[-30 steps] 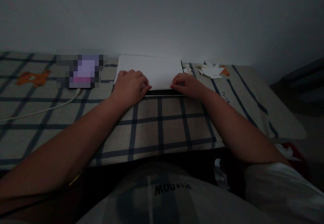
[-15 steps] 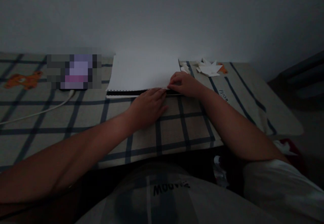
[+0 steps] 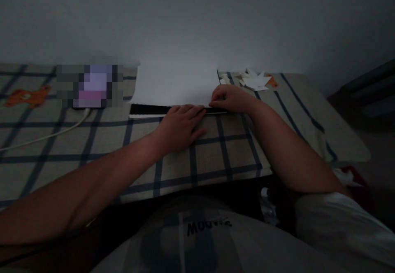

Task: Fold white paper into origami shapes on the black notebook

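A white sheet of paper (image 3: pixel 173 83) lies at the back of the table, against the wall. In front of its near edge shows a black strip (image 3: pixel 148 109), with a thin white edge below it. My left hand (image 3: pixel 182 124) rests flat, its fingers stretched over the black strip and the paper's near edge. The fingers of my right hand (image 3: pixel 230 98) are pinched together at the near right part of the sheet. What lies between those fingertips is mostly hidden, but the paper's edge meets them.
To the left a blurred-out phone (image 3: pixel 94 87) has a white cable (image 3: pixel 66 131) plugged in. An orange bear-shaped piece (image 3: pixel 29 97) lies farther left. Torn white paper scraps (image 3: pixel 254 80) lie at the right, by the wall. The checked tablecloth (image 3: pixel 206 153) covers the table.
The sheet's near edge has shifted away from me; its row of holes no longer shows and more of the black strip does. My right hand moved slightly right and back. My left hand stays nearly still.
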{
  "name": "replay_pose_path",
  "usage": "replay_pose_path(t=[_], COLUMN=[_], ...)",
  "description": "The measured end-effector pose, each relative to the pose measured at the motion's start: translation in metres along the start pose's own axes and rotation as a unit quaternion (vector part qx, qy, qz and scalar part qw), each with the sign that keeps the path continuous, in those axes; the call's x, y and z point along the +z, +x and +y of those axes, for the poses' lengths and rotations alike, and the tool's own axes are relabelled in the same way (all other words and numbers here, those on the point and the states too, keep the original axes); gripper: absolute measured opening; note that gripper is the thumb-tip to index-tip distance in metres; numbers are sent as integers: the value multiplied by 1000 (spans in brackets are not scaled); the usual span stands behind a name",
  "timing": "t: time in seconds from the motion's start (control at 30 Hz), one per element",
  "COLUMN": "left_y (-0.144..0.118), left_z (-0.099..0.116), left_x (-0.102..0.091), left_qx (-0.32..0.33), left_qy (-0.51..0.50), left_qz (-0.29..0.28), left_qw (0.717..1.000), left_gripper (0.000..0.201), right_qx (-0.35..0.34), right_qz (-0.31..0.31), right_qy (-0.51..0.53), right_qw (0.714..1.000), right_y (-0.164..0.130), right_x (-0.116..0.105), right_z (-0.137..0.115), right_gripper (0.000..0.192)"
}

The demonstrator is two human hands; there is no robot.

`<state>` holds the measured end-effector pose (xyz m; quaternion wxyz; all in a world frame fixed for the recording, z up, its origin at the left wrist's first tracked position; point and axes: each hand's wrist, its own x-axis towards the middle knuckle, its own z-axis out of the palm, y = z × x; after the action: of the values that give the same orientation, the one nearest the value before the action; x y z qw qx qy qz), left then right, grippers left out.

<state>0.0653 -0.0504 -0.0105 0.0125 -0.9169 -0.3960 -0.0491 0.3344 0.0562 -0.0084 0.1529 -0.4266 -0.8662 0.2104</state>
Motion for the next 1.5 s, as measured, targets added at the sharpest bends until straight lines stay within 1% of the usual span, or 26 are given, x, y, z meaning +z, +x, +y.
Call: replay_pose_path(t=[0.2, 0.33, 0.47, 0.63, 0.77, 0.9, 1.2, 1.4, 1.5], left_y=[0, 1, 2, 2, 1, 1, 4, 5, 6], left_z=[0, 0, -1, -1, 1, 2, 2, 2, 1], left_x=[0, 1, 1, 2, 2, 1, 0, -1, -1], left_qx=[-17, -17, -13, -15, -21, -29, -48, -54, -52], left_qy=[-6, -14, -20, -27, -31, -30, -30, -33, -38], left_qz=[-7, -11, -2, 4, 6, -2, -15, -19, -13], left_qw=[1000, 1000, 1000, 1000, 999, 999, 998, 998, 998], left_gripper=[67, 70, 67, 68, 68, 70, 76, 78, 76], right_qx=[16, 32, 26, 28, 42, 40, 49, 19, 25], right_qz=[-5, -6, -10, -4, -5, -9, -13, -13, -23], right_qy=[-2, -10, -18, -28, -42, -48, -24, -40, -32], right_qw=[1000, 999, 999, 999, 998, 998, 998, 999, 999], right_y=[1, 2, 1, -1, -1, 1, -2, 0, 1], right_x=[-1, -1, -3, -6, -6, -6, -12, -13, -13], right_z=[0, -3, -1, 4, 0, -4, 3, 5, 7], right_gripper=[26, 27, 28, 25, 21, 17, 17, 17, 17])
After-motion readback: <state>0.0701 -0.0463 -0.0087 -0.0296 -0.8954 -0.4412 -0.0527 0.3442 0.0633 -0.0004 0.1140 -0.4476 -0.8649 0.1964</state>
